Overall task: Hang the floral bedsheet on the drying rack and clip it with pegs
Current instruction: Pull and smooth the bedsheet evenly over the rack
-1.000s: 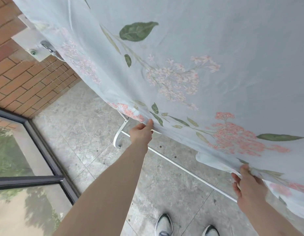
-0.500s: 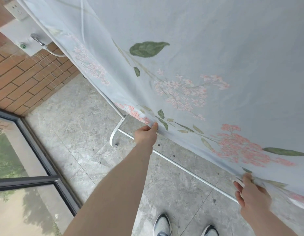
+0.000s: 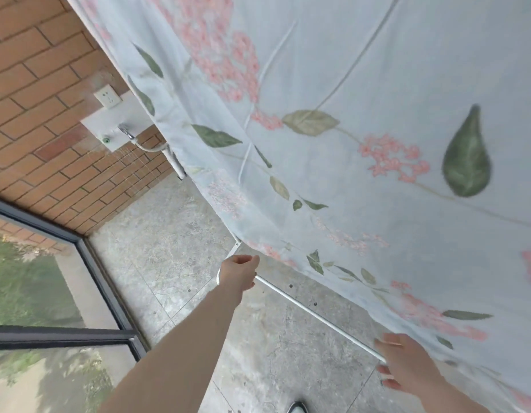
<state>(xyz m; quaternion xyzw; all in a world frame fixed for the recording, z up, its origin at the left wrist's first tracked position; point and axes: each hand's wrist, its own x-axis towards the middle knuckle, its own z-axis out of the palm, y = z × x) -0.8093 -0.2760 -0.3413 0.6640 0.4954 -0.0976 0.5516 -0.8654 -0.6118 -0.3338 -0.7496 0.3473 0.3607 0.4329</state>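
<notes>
Grey stone floor tiles (image 3: 174, 263) ran under a red brick wall (image 3: 35, 84) at the far left, where a dark-framed glass door (image 3: 88, 293) showed grass beyond. On the wall, left of the floral bedsheet (image 3: 347, 84), sat a white socket (image 3: 107, 96) above a white plate carrying a metal tap (image 3: 126, 133) with a hose curving toward the sheet's edge. The bedsheet, pale blue with pink blossom clusters and green leaves, hung draped over the drying rack and filled the upper right of the view, its lower hem slanting down to the right. Beneath that hem the rack's white bar (image 3: 317, 315) crossed the floor, joining a curved white foot just left of the sheet's lowest left corner. The left hand (image 3: 239, 272) hovered just below that corner, fingers loosely curled and holding nothing, apart from the cloth. Farther right, the right hand (image 3: 407, 365) was beside the hem with fingers spread, blurred; whether it touched the sheet could not be told. A shoe tip (image 3: 297, 408) showed at the bottom edge, below the bar.
</notes>
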